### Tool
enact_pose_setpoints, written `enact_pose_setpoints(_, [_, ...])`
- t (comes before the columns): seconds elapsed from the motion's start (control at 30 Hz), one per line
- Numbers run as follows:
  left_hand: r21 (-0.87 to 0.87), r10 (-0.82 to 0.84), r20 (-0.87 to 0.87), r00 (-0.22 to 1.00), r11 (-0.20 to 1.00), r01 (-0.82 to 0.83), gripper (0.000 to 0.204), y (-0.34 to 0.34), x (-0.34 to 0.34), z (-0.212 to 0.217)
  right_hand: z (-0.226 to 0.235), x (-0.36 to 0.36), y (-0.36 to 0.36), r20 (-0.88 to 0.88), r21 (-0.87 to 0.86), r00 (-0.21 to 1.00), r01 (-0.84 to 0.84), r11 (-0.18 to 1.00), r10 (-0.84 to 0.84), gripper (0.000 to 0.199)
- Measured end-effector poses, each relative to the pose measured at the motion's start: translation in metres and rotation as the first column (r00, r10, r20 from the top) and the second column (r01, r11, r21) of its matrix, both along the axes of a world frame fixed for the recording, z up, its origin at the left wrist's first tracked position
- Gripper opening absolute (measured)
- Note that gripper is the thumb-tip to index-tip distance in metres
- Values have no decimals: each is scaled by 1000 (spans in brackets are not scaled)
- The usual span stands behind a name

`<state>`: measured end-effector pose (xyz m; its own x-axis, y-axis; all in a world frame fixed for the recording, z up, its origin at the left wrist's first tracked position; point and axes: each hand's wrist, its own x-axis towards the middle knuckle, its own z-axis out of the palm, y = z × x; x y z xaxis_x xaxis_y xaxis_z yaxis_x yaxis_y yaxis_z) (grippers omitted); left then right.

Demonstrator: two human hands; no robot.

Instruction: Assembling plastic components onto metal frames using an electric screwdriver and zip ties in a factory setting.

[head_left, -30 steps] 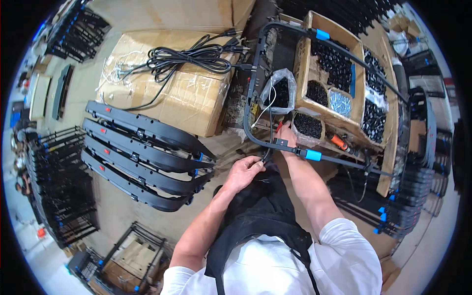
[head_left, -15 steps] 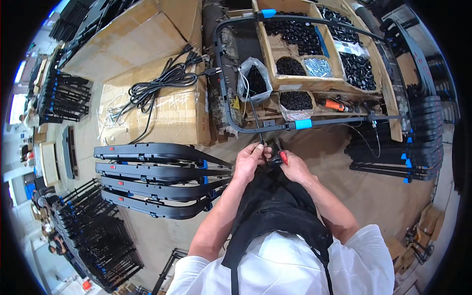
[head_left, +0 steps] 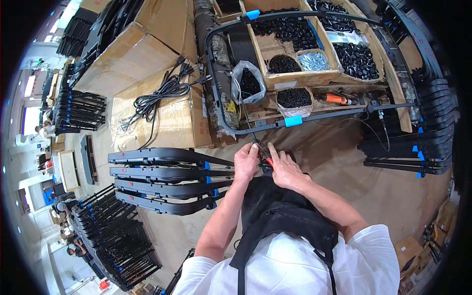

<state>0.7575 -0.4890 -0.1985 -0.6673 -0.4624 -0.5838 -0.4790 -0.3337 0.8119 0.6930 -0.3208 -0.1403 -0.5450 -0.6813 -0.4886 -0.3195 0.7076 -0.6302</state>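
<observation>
Your single head camera looks steeply down over your chest and forearms, close above your hands (head_left: 268, 164). Its fisheye bends the bench (head_left: 393, 73) ahead and the floor (head_left: 344, 162) toward a dark rim.

A large brown cardboard carton (head_left: 129, 60) is lying at the upper left, its flat top tilting toward the camera. Just below it, a second brown cardboard carton with red printing (head_left: 167, 125) is sitting under a coil of black cable. A clear plastic bag of black small parts (head_left: 248, 82) is leaning just to the right of these cartons, against an open shallow cardboard tray (head_left: 300, 77) that is holding heaps of black and silvery parts. A small round-mouthed bag of black parts (head_left: 294, 100) is standing in front of that tray. Small brown cardboard boxes (head_left: 408, 248) are lying on the floor at the lower right.
</observation>
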Motion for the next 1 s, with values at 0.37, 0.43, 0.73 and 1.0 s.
enact_pose_setpoints(0.37, [-164,-49,-84,995,986,35,35,-15,-6,20,5,11,5,-175,-139,981,54,989,-78,106])
enact_pose_setpoints(0.43, [-496,-452,277,848,688,529,33,-49,-10,43,6,15,5,-237,-168,968,41,985,-81,101])
enact_pose_setpoints(0.73, [-647,-527,708,470,-220,730,47,-96,-114,63,9,56,-28,-428,-128,865,230,965,-263,85])
enact_pose_setpoints(1.0, [-828,-629,422,653,26,560,49,-98,-109,29,11,81,-66,-505,-28,799,361,932,-325,87])
